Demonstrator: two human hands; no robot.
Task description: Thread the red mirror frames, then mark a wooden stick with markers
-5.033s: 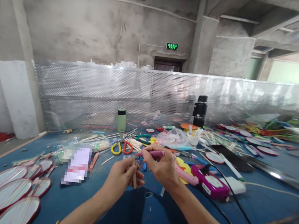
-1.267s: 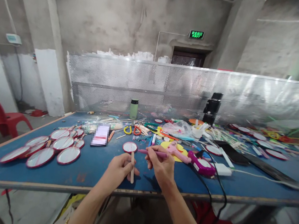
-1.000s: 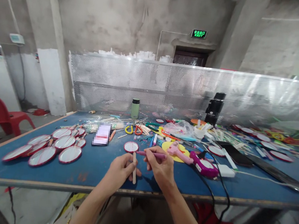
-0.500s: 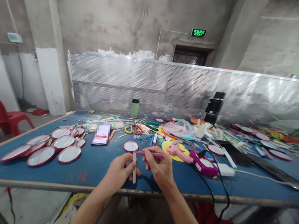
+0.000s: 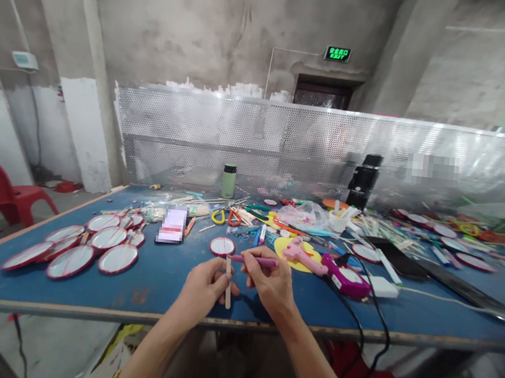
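Head view: a flat wooden stick (image 5: 228,297) stands over the near edge of the blue table (image 5: 168,300), pinched between thumb and fingers of the left hand (image 5: 205,283). The right hand (image 5: 272,280) grips a purple pen (image 5: 266,262), its tip at the stick's upper end; whether they touch I cannot tell. Green lettering on the wall sign (image 5: 337,54) reads EXIT. Just beyond the hands lies a red-rimmed disc (image 5: 222,246); a pink tool (image 5: 302,255) crosses a yellow piece (image 5: 280,246) to the right. The phone screen (image 5: 173,224) is pixelated, and the left fingers partly hide the stick
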